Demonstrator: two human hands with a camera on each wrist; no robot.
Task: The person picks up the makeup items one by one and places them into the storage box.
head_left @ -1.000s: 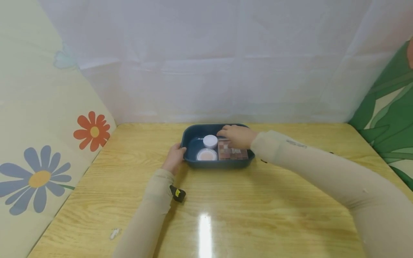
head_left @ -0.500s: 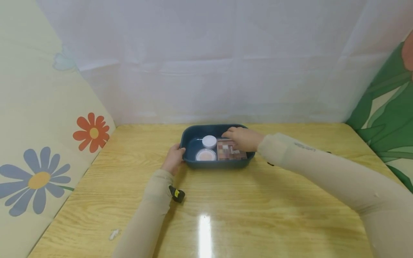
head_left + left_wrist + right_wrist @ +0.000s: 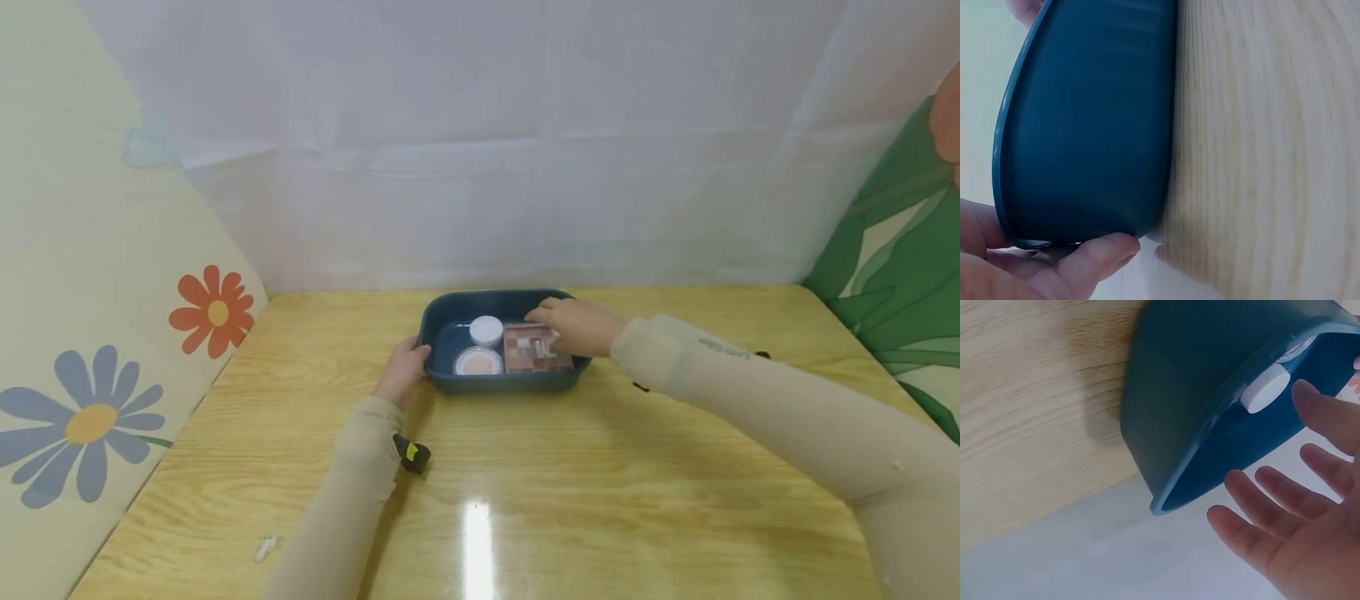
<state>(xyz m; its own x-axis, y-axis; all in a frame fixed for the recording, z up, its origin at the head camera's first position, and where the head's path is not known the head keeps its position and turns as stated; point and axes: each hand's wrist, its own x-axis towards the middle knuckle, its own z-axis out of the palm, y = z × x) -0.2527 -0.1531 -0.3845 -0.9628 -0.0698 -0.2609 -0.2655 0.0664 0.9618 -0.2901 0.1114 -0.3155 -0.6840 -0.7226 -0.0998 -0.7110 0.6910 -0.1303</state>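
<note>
Work at this table (image 3: 615,500) looks well along to me, going by what already lies inside the dark blue tub (image 3: 502,383): a white round pot (image 3: 487,329) on the left, a pale pink compact (image 3: 478,362) just in front of it, and a flat checkered palette (image 3: 525,358) beside them to the right. The person's left hand (image 3: 401,367) grips the tub's left end. The right hand (image 3: 581,327) reaches over the other end, fingers spread and holding nothing; whether a fingertip touches the palette, I can't tell. Little seems left, I'd say: the three pieces sit flat, and only the hands have yet to leave the tub.
</note>
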